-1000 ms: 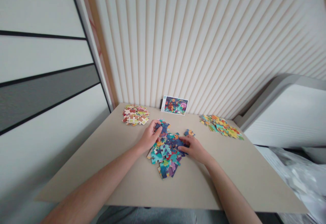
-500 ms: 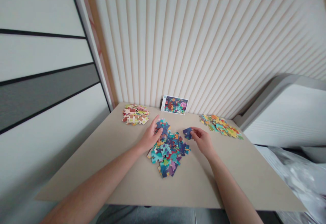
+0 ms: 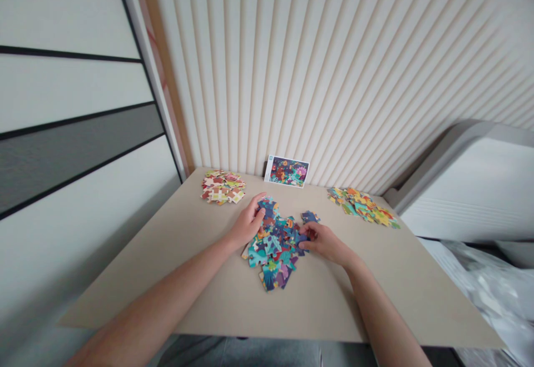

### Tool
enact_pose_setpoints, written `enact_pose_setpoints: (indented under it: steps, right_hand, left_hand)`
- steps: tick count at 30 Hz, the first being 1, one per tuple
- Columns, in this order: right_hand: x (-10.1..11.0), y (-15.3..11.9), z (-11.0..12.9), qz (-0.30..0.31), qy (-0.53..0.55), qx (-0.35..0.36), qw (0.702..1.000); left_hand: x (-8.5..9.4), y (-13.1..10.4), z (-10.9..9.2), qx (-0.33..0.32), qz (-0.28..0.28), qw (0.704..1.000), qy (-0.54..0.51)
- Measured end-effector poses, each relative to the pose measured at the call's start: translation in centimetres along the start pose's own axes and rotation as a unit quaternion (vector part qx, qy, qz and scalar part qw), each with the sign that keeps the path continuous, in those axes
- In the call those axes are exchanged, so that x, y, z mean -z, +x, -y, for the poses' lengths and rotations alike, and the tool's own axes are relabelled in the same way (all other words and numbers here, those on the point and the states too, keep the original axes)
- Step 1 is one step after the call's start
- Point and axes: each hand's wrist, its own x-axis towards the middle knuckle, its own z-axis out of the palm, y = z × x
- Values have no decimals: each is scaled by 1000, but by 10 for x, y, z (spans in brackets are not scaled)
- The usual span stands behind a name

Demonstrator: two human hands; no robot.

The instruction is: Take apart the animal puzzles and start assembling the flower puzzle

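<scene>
A heap of jigsaw pieces [image 3: 271, 250], mostly blue, teal and purple, lies in the middle of the table. My left hand [image 3: 247, 223] is at the heap's far left side, its thumb and fingers closed on a dark blue jigsaw piece [image 3: 268, 206]. At the heap's right edge my right hand [image 3: 327, 242] has thumb and index finger on a dark blue piece; the fingers partly cover it. Just beyond that hand, a dark blue jigsaw piece [image 3: 309, 217] rests on the table, apart from the heap.
A picture card [image 3: 287, 172] of the underwater scene leans against the pleated wall [image 3: 250, 78]. Red and cream pieces [image 3: 223, 187] are piled back left, yellow and orange ones [image 3: 362, 207] back right. Clear plastic wrap [image 3: 479, 289] lies right of the table [image 3: 200, 300].
My right hand has let go of the dark blue piece on the right and moved nearer and left to the heap's edge. My left hand stays almost in place.
</scene>
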Motion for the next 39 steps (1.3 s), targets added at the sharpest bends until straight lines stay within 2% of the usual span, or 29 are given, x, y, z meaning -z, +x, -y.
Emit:
enact_pose_setpoints:
  steps: [4, 8, 11, 14, 16, 20, 24, 31, 35, 39]
  right_hand:
    - [2, 4, 5, -12, 119, 18, 993]
    - [6, 9, 4, -79, 189, 22, 979]
    - [10, 11, -7, -171, 155, 0, 973]
    - [13, 12, -17, -224, 33, -22, 974]
    - [10, 11, -18, -197, -36, -10, 980]
    - [-5, 10, -7, -105, -102, 37, 989]
    - [-15, 11, -3, -75, -125, 36, 989]
    - [-10, 11, 0, -80, 29, 12, 996]
    - [-9, 11, 10, -81, 172, 12, 982]
    - [-5, 9, 17, -80, 233, 9, 969]
  left_hand:
    - [-1, -1, 1, 2, 11, 1000, -5]
    - [-2, -2, -1, -1, 17, 1000, -10]
    - [-2, -2, -2, 1, 18, 1000, -5]
    - [-2, -2, -2, 2, 18, 1000, -4]
    - [-2, -2, -1, 3, 20, 1000, -4]
    - [-3, -2, 0, 4, 21, 1000, -3]
    - [-3, -2, 0, 3, 16, 1000, -2]
    - [-2, -2, 0, 0, 19, 1000, 0]
    - [-1, -1, 0, -7, 23, 1000, 11]
    - [1, 0, -3, -58, 38, 995, 71]
